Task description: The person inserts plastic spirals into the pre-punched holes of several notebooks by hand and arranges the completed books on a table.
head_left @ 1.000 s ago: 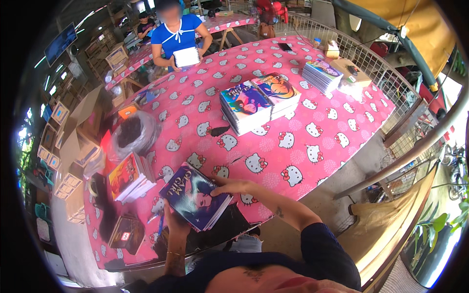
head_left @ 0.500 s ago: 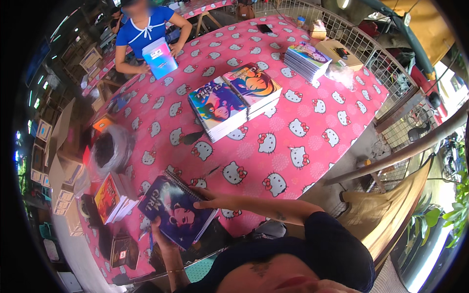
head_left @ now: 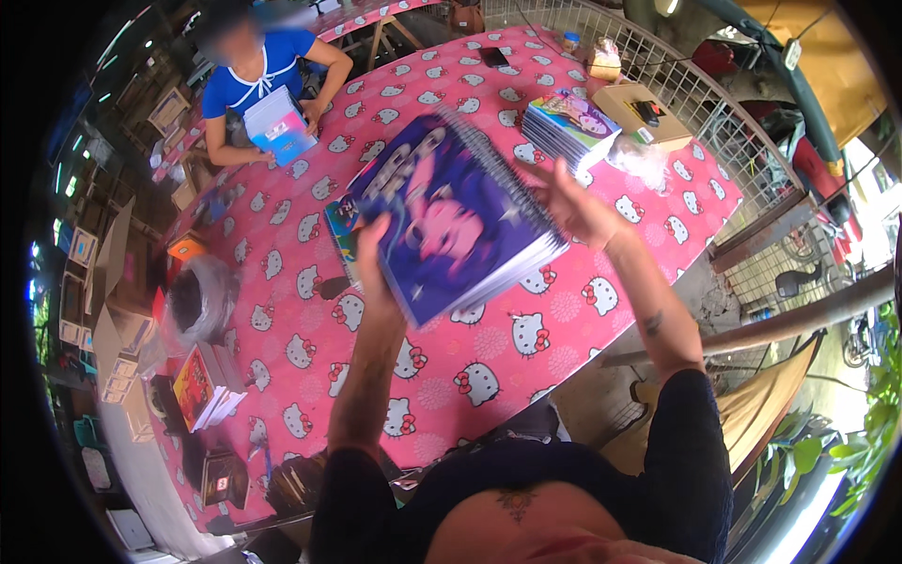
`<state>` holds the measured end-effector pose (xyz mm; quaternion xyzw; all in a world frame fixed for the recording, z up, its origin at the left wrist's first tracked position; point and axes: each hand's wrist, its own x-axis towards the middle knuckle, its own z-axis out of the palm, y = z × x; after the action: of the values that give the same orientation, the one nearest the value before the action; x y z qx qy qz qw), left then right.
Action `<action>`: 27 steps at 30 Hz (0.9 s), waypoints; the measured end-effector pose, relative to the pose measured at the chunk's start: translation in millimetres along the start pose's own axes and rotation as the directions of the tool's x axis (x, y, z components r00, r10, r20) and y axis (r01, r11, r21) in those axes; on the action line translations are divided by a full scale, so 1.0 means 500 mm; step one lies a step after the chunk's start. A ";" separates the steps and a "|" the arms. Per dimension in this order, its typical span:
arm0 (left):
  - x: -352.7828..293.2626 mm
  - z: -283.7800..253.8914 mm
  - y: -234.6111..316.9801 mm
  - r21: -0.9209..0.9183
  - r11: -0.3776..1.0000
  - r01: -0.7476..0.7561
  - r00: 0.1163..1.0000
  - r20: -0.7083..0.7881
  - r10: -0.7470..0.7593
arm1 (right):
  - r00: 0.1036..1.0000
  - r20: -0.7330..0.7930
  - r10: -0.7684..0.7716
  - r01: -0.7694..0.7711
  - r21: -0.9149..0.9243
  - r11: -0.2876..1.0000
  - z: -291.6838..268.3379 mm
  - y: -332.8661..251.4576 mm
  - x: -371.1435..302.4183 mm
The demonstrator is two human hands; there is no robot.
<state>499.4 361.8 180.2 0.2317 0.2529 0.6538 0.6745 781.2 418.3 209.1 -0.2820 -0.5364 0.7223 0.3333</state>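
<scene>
Both my hands hold a thick stack of spiral notebooks [head_left: 451, 230] with a dark purple-blue illustrated cover, tilted over the middle of the table. My left hand [head_left: 374, 273] grips its left lower side, thumb on the cover. At the right, my right hand [head_left: 584, 209] steadies the wire-bound edge, its thumb raised and some fingers hidden behind the stack. Peeking out on the left is a colourful notebook [head_left: 340, 230] on the table. The held stack hides most of what lies there.
Pink patterned cloth covers the table [head_left: 479, 376]. Across it, a person in blue [head_left: 272, 66] holds light-blue notebooks [head_left: 282, 132]. Further right are a notebook stack [head_left: 571, 122] and a cardboard box [head_left: 648, 117]. On the left are red-covered books [head_left: 199, 385] and a plastic-wrapped roll [head_left: 202, 296].
My hands have carried the dark notebook stack from the near left edge up and across to the table's middle, turning it. It now covers most of the notebooks there.
</scene>
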 end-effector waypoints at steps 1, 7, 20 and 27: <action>0.041 0.059 -0.019 0.015 0.992 0.129 0.989 -0.078 -0.127 | 0.999 -0.025 0.025 -0.026 -0.056 0.998 -0.056 -0.030 0.004; 0.365 0.149 -0.204 0.116 0.951 0.288 0.954 0.053 -0.295 | 0.966 -0.195 0.171 -0.166 0.044 0.985 -0.341 -0.048 0.110; 0.298 0.177 -0.036 0.819 0.478 -0.316 0.847 0.018 0.531 | 0.946 -0.094 0.310 -0.283 0.227 0.932 -0.547 0.225 0.280; 0.118 0.045 -0.203 0.863 0.505 -0.033 0.897 -0.198 0.396 | 0.969 -0.246 0.016 -0.125 -0.436 0.891 -0.536 0.149 0.283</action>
<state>592.6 417.4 129.9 0.4292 0.6267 0.5610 0.3291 885.1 671.3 59.1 -0.4543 -0.6343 0.5523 0.2938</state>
